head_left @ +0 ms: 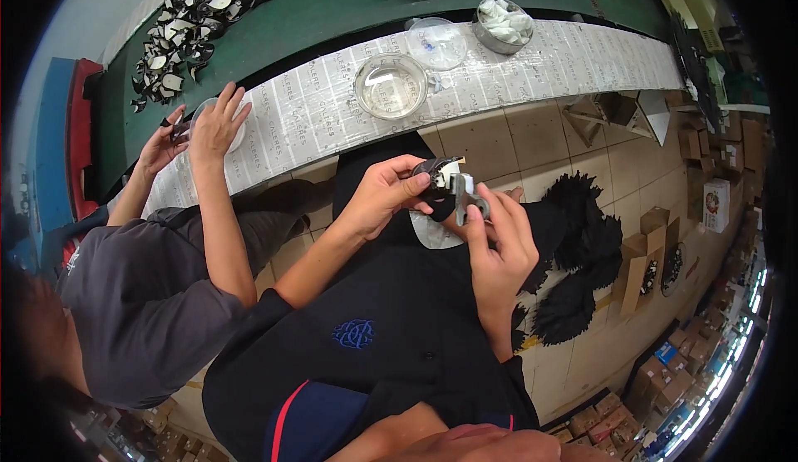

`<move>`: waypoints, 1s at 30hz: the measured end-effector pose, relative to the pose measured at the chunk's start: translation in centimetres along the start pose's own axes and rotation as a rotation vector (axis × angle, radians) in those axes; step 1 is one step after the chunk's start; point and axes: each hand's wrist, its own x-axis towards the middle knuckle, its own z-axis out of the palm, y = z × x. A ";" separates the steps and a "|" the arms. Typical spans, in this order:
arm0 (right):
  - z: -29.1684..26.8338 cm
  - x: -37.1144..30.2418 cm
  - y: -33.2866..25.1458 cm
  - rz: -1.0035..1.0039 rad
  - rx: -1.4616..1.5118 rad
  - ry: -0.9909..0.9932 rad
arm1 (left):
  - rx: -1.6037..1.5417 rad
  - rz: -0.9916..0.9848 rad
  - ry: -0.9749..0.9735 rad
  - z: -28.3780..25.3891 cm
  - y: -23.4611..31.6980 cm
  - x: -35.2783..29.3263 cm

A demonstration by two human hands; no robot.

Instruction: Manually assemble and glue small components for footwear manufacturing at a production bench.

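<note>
In front of my chest, my left hand (pixel 384 194) pinches a small curved black piece with a cream inner side (pixel 433 166), which looks like a shoe upper part. My right hand (pixel 504 250) is closed on a small grey metal tool (pixel 462 199). The tool's flat pale end meets or overlaps the cream side of the piece; I cannot tell whether they touch. Below both hands, a pale translucent sheet or disc (pixel 438 233) lies over my lap, partly covered. On the bench ahead stands a round clear bowl (pixel 391 86).
Beside the bowl are a clear lid (pixel 436 44) and a metal tin of crumpled white material (pixel 503 26). Many black-and-cream pieces (pixel 170 42) lie on the green belt (pixel 332 17). At left, a co-worker's hands (pixel 214 130) work over the paper-covered bench (pixel 283 113). Black bundles (pixel 578 238) lie on the floor.
</note>
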 end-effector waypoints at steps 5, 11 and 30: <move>0.9 -0.2 0.4 -0.045 0.005 -0.041 | 0.003 0.011 0.021 0.2 -0.1 0.1; 1.1 -0.3 0.6 -0.097 -0.067 -0.048 | 0.010 0.022 0.052 0.3 0.0 0.1; -1.0 0.4 0.5 -0.075 -0.162 0.110 | -0.028 -0.014 0.041 0.7 0.6 0.0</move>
